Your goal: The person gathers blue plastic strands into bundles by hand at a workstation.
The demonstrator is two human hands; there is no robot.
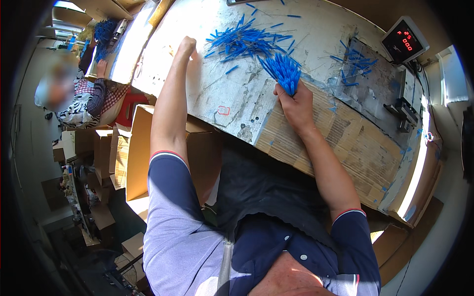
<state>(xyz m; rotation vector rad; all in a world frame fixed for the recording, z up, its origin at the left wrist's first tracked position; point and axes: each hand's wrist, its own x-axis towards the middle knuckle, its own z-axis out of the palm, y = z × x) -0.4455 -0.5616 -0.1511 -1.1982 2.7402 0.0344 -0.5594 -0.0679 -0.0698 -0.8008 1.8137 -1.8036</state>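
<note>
A thick bundle of small blue wire-stemmed brushes (282,68) stands up from my right hand (299,104), whose fingers are wrapped round its lower end over the cardboard-covered part of the table. My left hand (186,46) is stretched out at the table's left side and looks curled into a fist. Its fingertips are hidden, so I cannot make out what is in it. Between and beyond my hands lies a loose heap of the same blue brushes (242,40), pointing every way. A smaller scatter of blue brushes (359,62) rests at the right on a dark metal plate (382,93).
A digital display with red figures (405,40) stands at the back right. Flattened cardboard (326,123) covers the near right of the worn white table (207,98). An open carton (140,153) is below my left arm. At far left sits another person (91,101) beside more blue brushes.
</note>
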